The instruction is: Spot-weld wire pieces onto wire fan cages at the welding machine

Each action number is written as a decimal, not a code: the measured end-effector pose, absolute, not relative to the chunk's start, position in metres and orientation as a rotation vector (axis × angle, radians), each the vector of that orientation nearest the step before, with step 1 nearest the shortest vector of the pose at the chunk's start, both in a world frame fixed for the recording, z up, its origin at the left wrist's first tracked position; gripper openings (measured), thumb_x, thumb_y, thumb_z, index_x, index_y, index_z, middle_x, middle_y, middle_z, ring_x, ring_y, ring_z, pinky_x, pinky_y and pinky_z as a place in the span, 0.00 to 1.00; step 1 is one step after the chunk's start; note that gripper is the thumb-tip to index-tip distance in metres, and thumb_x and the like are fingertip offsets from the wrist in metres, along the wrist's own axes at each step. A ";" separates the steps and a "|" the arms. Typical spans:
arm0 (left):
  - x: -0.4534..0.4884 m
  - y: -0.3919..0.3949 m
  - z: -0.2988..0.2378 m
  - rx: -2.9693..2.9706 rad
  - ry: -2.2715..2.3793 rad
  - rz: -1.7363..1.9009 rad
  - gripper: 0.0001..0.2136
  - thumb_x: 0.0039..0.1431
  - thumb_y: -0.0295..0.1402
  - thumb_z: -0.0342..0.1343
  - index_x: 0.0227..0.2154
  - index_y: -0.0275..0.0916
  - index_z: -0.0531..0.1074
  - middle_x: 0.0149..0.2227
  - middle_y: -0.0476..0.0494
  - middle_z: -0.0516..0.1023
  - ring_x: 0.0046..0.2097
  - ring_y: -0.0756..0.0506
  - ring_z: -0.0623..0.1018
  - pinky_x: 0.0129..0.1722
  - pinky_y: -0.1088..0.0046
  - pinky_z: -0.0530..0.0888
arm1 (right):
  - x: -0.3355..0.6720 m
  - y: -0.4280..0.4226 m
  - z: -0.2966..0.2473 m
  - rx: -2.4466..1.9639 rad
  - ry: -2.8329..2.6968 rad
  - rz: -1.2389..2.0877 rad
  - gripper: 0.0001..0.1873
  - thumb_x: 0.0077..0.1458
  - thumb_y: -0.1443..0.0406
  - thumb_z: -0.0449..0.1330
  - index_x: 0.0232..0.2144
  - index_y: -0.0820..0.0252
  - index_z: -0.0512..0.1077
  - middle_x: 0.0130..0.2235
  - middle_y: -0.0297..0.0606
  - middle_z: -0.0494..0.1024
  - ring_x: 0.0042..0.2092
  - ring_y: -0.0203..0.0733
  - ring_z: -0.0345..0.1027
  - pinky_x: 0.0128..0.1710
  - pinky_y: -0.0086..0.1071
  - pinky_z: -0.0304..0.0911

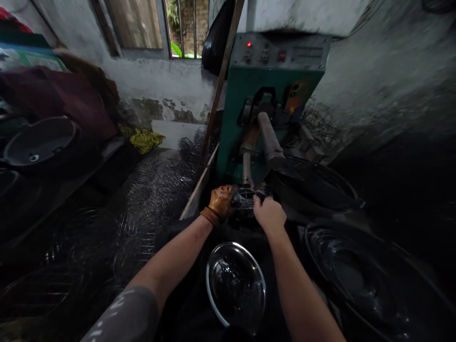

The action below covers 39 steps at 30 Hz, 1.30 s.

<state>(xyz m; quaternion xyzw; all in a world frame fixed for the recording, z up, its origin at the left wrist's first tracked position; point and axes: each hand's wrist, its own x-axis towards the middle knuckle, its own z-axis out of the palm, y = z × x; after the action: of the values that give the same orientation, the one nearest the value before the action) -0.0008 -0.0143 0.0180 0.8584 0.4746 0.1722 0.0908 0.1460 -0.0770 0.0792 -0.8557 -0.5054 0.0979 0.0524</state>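
Observation:
A round dark wire frame (245, 192) is held between both hands at the tip of the lower metal arm of a green spot-welding machine (228, 128). My left hand (221, 199), in a stained orange glove, is closed around the frame's left side. On the frame's right side, my bare right hand (270, 213) pinches it with the thumb on top. The welder's thick upper arm (269, 133) slants down just beyond my hands. Below them, close to my body, sits a shiny round metal bowl (235, 285) with small bits inside. The frame's underside is hidden in shadow.
Tangled heaps of wire frames (153, 190) cover the floor at left. Dark tubs (39, 142) stand farther left, beside a yellow cloth (146, 138). Large dark round pans (349, 270) lie at right. A wooden post (217, 95) leans by the machine, whose red light (249, 44) glows.

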 end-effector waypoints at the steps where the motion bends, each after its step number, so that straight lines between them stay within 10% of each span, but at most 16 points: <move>1: -0.001 -0.015 0.019 2.545 1.419 0.515 0.27 0.56 0.45 0.60 0.57 0.40 0.70 0.54 0.38 0.76 0.53 0.35 0.76 0.54 0.58 0.73 | 0.146 -0.076 0.080 -2.599 -1.541 0.298 0.27 0.71 0.54 0.45 0.50 0.73 0.73 0.47 0.64 0.79 0.50 0.60 0.77 0.48 0.44 0.70; 39: 0.008 -0.006 0.026 2.627 1.354 0.379 0.36 0.53 0.42 0.63 0.64 0.41 0.63 0.60 0.40 0.72 0.57 0.37 0.75 0.57 0.60 0.73 | 0.187 -0.073 0.059 -2.534 -1.552 0.294 0.22 0.71 0.61 0.45 0.51 0.65 0.76 0.47 0.53 0.81 0.50 0.51 0.76 0.47 0.35 0.67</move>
<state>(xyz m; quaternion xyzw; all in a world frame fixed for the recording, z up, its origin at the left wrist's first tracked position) 0.0076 -0.0058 0.0258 0.8788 0.4529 0.1267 0.0812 0.1867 -0.0732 0.0595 -0.8461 -0.5181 0.0981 0.0777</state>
